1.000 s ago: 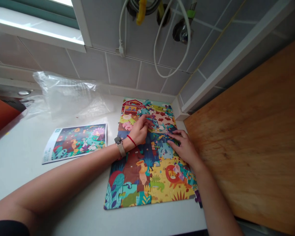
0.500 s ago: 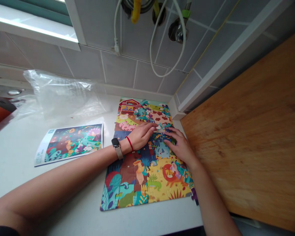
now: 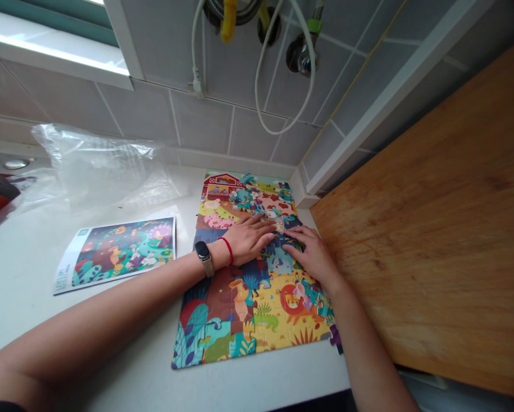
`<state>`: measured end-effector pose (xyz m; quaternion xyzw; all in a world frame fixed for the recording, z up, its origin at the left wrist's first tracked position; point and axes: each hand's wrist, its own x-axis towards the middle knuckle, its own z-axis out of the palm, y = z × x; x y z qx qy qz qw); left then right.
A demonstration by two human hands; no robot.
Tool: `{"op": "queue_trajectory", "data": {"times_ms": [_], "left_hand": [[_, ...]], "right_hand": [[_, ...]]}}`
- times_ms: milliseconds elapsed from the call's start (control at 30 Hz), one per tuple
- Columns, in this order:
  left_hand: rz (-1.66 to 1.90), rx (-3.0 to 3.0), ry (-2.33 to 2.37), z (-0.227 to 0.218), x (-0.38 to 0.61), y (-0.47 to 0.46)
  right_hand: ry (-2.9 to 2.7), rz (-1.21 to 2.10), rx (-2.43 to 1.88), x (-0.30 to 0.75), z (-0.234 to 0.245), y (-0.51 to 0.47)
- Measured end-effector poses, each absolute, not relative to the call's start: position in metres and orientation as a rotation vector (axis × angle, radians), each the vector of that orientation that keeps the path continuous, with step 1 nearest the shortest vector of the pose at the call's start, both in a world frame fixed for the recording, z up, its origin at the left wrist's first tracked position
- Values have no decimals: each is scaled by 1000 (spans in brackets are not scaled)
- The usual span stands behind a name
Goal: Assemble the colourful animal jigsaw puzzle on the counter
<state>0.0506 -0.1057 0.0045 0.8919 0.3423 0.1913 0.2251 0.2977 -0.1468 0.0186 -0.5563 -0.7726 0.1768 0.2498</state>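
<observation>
A colourful animal jigsaw puzzle (image 3: 278,329) lies on the white counter, its pieces joined across most of the picture. My left hand (image 3: 248,237) rests palm down across the middle of it, fingers stretched out and a little apart. From the right edge, my right hand (image 3: 314,254) reaches in with extended fingers, its fingertips on the puzzle near my left fingertips and its thumb apart. Some small pieces lie on top of the picture around the lion and the cow. A purple puzzle piece (image 3: 335,337) sits at the lower right edge, beside my right forearm.
A printed picture sheet (image 3: 123,252) lies left of the puzzle. Behind it is a crumpled clear plastic bag (image 3: 106,166). A wooden board (image 3: 432,229) stands close on the right. A tiled wall with a hanging white cable (image 3: 259,109) borders the back.
My left hand has flattened, with its fingers spread more on the puzzle. The fingers of my right hand have drawn closer together. The whole view has shifted slightly.
</observation>
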Motion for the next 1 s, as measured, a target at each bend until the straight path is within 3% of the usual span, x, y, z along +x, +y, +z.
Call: {"op": "queue_trajectory", "data": {"times_ms": [200, 433, 1000], "left_hand": [[737, 2345, 927, 7, 46, -105], [566, 2502, 1019, 0, 51, -107], [603, 2460, 1024, 4, 49, -106]], "right_hand": [[-2123, 466, -1510, 300, 16, -147], [-2040, 482, -1536, 299, 18, -146], [-2049, 610, -1553, 303, 8, -143]]}}
